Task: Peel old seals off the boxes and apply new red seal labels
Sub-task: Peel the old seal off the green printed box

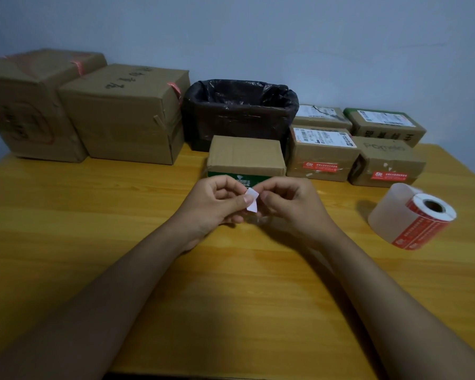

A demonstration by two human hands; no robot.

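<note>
Both forearms reach over the near table [66, 215], where the left hand [217, 201] and right hand [285, 204] pinch a small white scrap [252, 200] between thumbs and fingertips, just in front of the small box [244, 156]. It looks like a peeled seal or backing; I would fold it sticky side in and drop it into the lined bin [239, 111] beyond. Next, the label roll [414, 215] lies near right, beside two boxes already bearing red seals [320, 166].
</note>
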